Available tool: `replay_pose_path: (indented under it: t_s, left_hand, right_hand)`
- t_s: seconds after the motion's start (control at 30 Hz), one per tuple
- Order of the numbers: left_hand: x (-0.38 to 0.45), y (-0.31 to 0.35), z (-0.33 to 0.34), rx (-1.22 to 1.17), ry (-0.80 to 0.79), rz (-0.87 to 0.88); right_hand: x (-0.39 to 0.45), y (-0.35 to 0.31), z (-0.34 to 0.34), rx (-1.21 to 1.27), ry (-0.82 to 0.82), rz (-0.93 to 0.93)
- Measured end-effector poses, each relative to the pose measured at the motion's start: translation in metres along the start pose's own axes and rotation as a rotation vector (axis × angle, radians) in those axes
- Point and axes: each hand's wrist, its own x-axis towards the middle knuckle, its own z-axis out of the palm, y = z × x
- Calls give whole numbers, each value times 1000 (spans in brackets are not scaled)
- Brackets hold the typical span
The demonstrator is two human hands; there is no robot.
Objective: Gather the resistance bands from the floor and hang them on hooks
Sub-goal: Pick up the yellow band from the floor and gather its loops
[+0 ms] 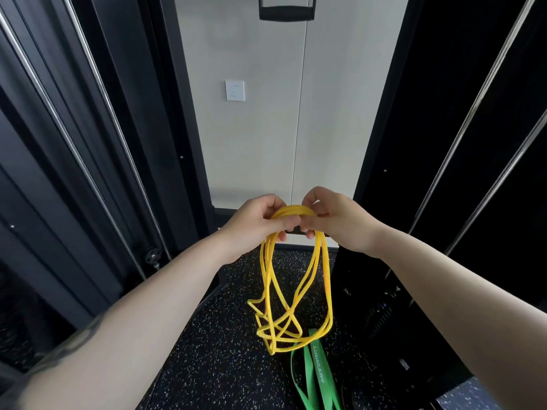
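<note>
A bundle of thin yellow resistance bands (291,306) hangs in several loops from both my hands at the middle of the view. My left hand (257,221) grips the top of the bundle from the left. From the right, my right hand (334,217) pinches the same top arc, fingers touching those of the left. The loops dangle above the floor, tangled at the bottom. A wide green resistance band (313,377) lies on the speckled floor below them. No hook shows clearly; a dark bar is partly hidden behind my fingers.
Black machine frames with steel guide rods stand close on the left (97,143) and right (461,128). A white wall with a socket (234,90) is ahead. A black handle (287,8) hangs at the top. Black speckled rubber floor (225,350) lies below.
</note>
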Motion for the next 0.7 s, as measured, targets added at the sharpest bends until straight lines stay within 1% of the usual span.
replay_pose_path:
  t_s: [0.1, 0.27, 0.4, 0.53, 0.6, 0.7]
  left_hand:
    - [1, -4, -2, -13, -17, -17]
    - [-3, -16, -5, 53, -114, -82]
    - [-1, -16, -4, -64, -11, -52]
    - [2, -7, 4, -150, 27, -20]
    - [2, 0, 8, -145, 35, -1]
    - [4, 7, 12, -120, 34, 45]
  right_hand:
    - [2, 1, 1, 16, 25, -1]
    - [1, 5, 2, 13, 5, 23]
    - [1, 8, 2, 125, -37, 114]
    - [0, 10, 2, 281, -160, 158]
    - [1, 11, 2, 294, -146, 154]
    - [3, 7, 2, 167, -61, 133]
